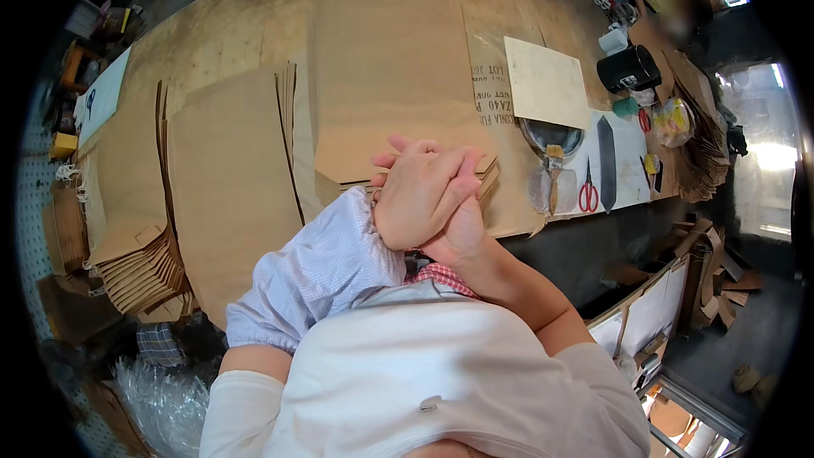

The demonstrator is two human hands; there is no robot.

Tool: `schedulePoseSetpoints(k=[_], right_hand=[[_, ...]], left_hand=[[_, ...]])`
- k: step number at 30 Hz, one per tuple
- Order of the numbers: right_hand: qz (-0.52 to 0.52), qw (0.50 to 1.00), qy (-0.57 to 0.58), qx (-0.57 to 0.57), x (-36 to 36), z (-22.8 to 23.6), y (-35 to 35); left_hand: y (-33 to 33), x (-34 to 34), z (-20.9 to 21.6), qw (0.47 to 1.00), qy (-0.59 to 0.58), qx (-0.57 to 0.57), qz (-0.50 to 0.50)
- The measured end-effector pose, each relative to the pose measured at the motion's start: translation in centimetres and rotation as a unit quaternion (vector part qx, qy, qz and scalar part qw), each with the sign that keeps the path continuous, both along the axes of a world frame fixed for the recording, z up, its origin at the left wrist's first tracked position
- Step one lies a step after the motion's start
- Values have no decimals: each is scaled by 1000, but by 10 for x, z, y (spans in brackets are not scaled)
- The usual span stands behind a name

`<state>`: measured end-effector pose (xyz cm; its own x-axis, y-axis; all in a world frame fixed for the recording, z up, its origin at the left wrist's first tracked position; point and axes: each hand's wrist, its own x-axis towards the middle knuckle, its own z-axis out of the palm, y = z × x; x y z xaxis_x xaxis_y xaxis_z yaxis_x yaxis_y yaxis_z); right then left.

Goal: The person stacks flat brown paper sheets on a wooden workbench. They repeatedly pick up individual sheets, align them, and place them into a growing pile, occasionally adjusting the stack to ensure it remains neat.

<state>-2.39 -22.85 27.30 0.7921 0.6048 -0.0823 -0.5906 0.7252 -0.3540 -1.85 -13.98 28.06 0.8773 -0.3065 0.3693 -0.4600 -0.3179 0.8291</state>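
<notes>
Stacks of brown paper bags point(229, 178) covered the wooden table point(212, 34); red scissors point(588, 193), a brush point(554, 171) and a black mug point(628, 69) lay well to the right. The left hand point(420, 191) and right hand point(462, 225) were clasped together, fingers closed around each other, touching the near bag stack point(398, 85).

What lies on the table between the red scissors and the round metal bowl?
In the head view, a brush with a pale wooden handle lies between the red scissors and the metal bowl; its bristle end rests at the bowl's near rim.
</notes>
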Motion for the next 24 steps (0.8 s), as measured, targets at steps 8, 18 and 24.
schedulePoseSetpoints(k=[8, 18, 24], right_hand=[[-33, 999, 11, -35, -3, 13, 9], [-29, 999, 1, -27, -17, 1, 12], [41, 996, 82, -16, -17, -1, 5]], left_hand=[[3, -2, 4, 997, 22, -64, -45], [2, -12, 0, 980, 132, -131, -74], [7, -19, 3, 960, 194, -170, -105]])
